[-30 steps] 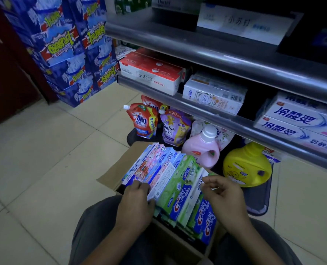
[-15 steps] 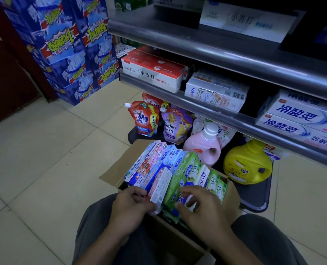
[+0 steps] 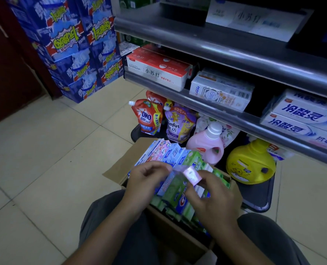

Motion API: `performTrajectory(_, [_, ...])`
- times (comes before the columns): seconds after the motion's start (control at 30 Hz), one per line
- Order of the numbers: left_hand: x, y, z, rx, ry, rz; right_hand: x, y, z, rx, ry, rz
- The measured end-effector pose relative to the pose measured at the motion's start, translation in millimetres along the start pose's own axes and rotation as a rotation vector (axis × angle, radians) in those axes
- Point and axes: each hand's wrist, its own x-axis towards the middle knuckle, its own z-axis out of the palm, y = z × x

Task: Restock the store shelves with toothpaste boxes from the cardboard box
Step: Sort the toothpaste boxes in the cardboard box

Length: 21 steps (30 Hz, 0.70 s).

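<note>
Open tiled floor point(image 3: 44, 159) fills the left of frame; I note the steel shelf edge point(image 3: 225, 113) overhangs the cardboard box point(image 3: 118, 169) at lower centre. Glossy rectangular toothpaste boxes point(image 3: 170, 155) stand packed inside. My right hand point(image 3: 210, 196) pinches a blurred pinkish carton point(image 3: 188, 174) above them; left hand point(image 3: 145, 180), fingers curled, touches its other end.

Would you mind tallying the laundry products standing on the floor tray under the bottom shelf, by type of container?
Spouted refill pouches: 2, the red OMO pouch and the purple Comfort pouch
Jugs with handles: 2, the pink jug and the yellow jug
Total: 4, not counting partly hidden packs behind them.
</note>
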Motion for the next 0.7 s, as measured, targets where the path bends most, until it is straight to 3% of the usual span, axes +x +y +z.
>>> performTrajectory(0.07, [24, -14, -12, 0.167, 0.165, 0.023, 8, -1, -6, 0.185, 0.038, 0.233])
performTrajectory(0.13, [46, -29, -27, 0.531, 0.230, 0.020, 14, 6, -10, 0.330, 0.039, 0.438])
performTrajectory(0.2, [60, -50, -39, 0.832, 0.106, 0.017, 20, 11, -17, 0.344, 0.043, 0.543])
performTrajectory(0.27, [65, -64, -42, 0.968, -0.021, 0.006, 23, 16, -20, 0.414, 0.068, 0.579])
performTrajectory(0.6, [43, -79, -25, 0.985, 0.210, 0.248, 31, 15, -21, 0.760, 0.169, 0.740])
performTrajectory(0.7, [43, -68, -31, 0.860, 0.262, 0.356, 36, 15, -29, 0.863, 0.191, 0.741])
